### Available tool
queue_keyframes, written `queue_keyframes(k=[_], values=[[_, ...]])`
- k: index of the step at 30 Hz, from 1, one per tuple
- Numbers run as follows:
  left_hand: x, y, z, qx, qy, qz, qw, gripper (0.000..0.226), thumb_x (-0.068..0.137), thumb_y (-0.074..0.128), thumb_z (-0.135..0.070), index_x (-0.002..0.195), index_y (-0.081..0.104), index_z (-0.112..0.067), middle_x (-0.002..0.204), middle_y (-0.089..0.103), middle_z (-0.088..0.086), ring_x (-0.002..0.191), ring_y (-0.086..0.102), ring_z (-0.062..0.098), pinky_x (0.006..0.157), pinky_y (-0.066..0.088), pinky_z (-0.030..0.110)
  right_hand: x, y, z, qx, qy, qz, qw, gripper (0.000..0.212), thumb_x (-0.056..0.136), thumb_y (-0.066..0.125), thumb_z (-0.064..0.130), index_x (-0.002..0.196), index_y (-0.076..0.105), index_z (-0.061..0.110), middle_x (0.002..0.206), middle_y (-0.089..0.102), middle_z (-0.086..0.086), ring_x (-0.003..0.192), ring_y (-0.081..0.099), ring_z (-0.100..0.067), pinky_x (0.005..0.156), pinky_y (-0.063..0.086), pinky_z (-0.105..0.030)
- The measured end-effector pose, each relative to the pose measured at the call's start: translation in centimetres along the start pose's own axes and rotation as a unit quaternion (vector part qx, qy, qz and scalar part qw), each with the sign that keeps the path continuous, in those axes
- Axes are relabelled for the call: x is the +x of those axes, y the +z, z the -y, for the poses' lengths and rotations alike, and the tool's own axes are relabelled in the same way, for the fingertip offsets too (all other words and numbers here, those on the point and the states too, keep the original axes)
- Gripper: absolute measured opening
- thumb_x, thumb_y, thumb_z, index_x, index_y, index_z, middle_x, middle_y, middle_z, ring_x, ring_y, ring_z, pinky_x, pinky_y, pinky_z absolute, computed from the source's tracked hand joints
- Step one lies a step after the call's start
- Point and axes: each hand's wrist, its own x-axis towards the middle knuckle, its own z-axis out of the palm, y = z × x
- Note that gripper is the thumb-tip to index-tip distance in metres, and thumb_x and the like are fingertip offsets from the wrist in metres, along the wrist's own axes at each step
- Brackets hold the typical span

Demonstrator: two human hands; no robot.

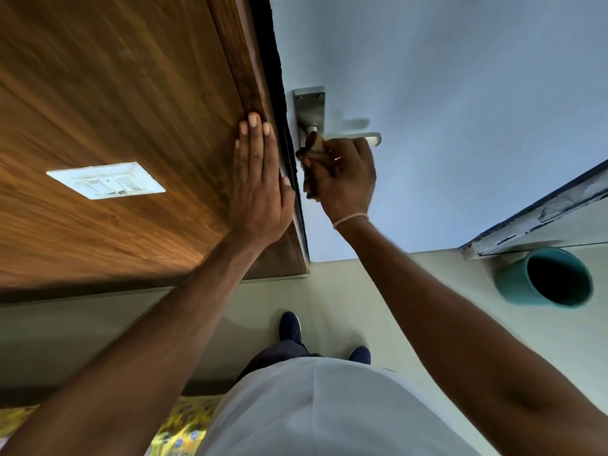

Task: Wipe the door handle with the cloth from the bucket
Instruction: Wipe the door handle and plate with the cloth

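Observation:
A metal lever door handle (pixel 370 137) on a steel backplate (pixel 309 108) is fixed to the pale blue door (pixel 460 110). My right hand (pixel 347 177) grips a brown cloth (pixel 312 149) and holds it against the lever near its pivot, covering most of the lever. My left hand (pixel 260 185) lies flat with straight fingers on the wooden wall panel (pixel 131 93) beside the door edge. A teal bucket (pixel 546 278) stands on the floor at the right, its inside dark.
A white switch plate (pixel 107 181) is set in the wooden panel at the left. The pale floor (pixel 345 284) shows my two blue shoes (pixel 291 325). A worn white threshold edge (pixel 543 218) runs at the right. Yellow patterned fabric (pixel 184 422) lies bottom left.

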Motion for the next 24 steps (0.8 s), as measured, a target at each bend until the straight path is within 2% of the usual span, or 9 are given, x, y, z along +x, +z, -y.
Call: queue_keyframes(k=[4, 9, 11, 14, 16, 18, 21, 23, 24], values=[[0.0, 0.3, 0.0, 0.004, -0.001, -0.001, 1.0, 0.08, 0.102, 0.06, -0.013, 0.169, 0.021, 0.008, 0.178, 0.019, 0.03, 0.168, 0.016, 0.043, 0.141, 0.012, 0.049, 1.0, -0.2, -0.6, -0.01, -0.004, -0.01, 1.0, 0.023, 0.078, 0.089, 0.022, 0.097, 0.077, 0.022, 0.102, 0.069, 0.004, 0.09, 0.069, -0.02, 0.073, 0.059, -0.034], [0.0, 1.0, -0.4, 0.003, -0.013, 0.0, 1.0, 0.083, 0.1, 0.059, -0.014, 0.168, 0.019, 0.009, 0.177, 0.018, 0.033, 0.167, 0.016, 0.047, 0.14, 0.014, 0.056, 2.5, -3.6, -3.6, 0.031, 0.093, -0.067, 0.993, 0.02, 0.075, 0.089, 0.02, 0.092, 0.079, 0.024, 0.1, 0.069, 0.012, 0.08, 0.069, -0.005, 0.071, 0.061, -0.032], [0.0, 1.1, -0.6, 0.003, -0.018, 0.001, 1.0, 0.084, 0.099, 0.06, -0.015, 0.168, 0.017, 0.009, 0.177, 0.017, 0.034, 0.167, 0.015, 0.048, 0.139, 0.014, 0.057, 2.7, -4.6, -4.4, 0.029, 0.109, -0.084, 0.99, 0.016, 0.078, 0.087, 0.019, 0.092, 0.079, 0.023, 0.101, 0.068, 0.01, 0.079, 0.067, -0.001, 0.07, 0.058, -0.024], [0.1, 1.0, -0.7, -0.001, -0.019, 0.0, 1.0, 0.085, 0.099, 0.061, -0.014, 0.168, 0.017, 0.01, 0.176, 0.017, 0.035, 0.167, 0.015, 0.049, 0.139, 0.015, 0.058, 2.0, -3.7, -3.2, 0.023, 0.099, -0.088, 0.991, 0.015, 0.081, 0.086, 0.012, 0.093, 0.08, 0.019, 0.103, 0.067, 0.005, 0.075, 0.066, 0.008, 0.056, 0.048, -0.007], [0.1, 0.8, -0.8, -0.007, -0.02, -0.002, 1.0, 0.085, 0.099, 0.061, -0.014, 0.167, 0.018, 0.011, 0.176, 0.018, 0.035, 0.167, 0.016, 0.05, 0.139, 0.014, 0.057, 0.9, -1.9, -1.3, 0.015, 0.033, -0.045, 0.998, 0.019, 0.081, 0.086, 0.013, 0.098, 0.081, 0.019, 0.105, 0.067, 0.003, 0.077, 0.07, 0.002, 0.058, 0.058, -0.021], [0.1, 0.7, -0.7, -0.011, -0.018, 0.0, 1.0, 0.083, 0.1, 0.06, -0.014, 0.168, 0.019, 0.01, 0.177, 0.018, 0.034, 0.167, 0.015, 0.048, 0.14, 0.013, 0.054, 0.2, -0.2, 0.4, -0.024, -0.031, 0.004, 0.999, 0.024, 0.084, 0.082, 0.019, 0.108, 0.08, 0.022, 0.106, 0.068, 0.002, 0.089, 0.071, -0.018, 0.069, 0.062, -0.038], [-0.1, 0.6, -0.3, -0.008, -0.01, -0.002, 1.0, 0.081, 0.101, 0.059, -0.014, 0.168, 0.02, 0.008, 0.177, 0.019, 0.032, 0.168, 0.016, 0.045, 0.14, 0.013, 0.051, 0.6, 0.3, 1.2, -0.059, -0.053, 0.014, 0.997, 0.026, 0.088, 0.08, 0.02, 0.114, 0.08, 0.02, 0.106, 0.068, -0.002, 0.092, 0.068, -0.026, 0.072, 0.06, -0.039], [-0.1, 0.6, -0.3, -0.011, -0.009, -0.003, 1.0, 0.082, 0.1, 0.061, -0.012, 0.168, 0.021, 0.008, 0.177, 0.019, 0.032, 0.168, 0.016, 0.045, 0.14, 0.014, 0.052, 1.2, -0.6, 0.7, -0.049, -0.035, 0.005, 0.998, 0.025, 0.087, 0.081, 0.02, 0.111, 0.081, 0.021, 0.106, 0.068, -0.001, 0.09, 0.068, -0.018, 0.073, 0.059, -0.035], [0.0, 0.6, -0.3, -0.01, -0.01, -0.004, 1.0, 0.083, 0.1, 0.062, -0.012, 0.168, 0.021, 0.009, 0.177, 0.019, 0.032, 0.168, 0.016, 0.045, 0.14, 0.014, 0.052, 1.5, -1.3, 0.1, -0.032, -0.012, -0.002, 0.999, 0.024, 0.085, 0.083, 0.018, 0.109, 0.082, 0.02, 0.105, 0.068, -0.001, 0.085, 0.066, -0.007, 0.072, 0.059, -0.029]])
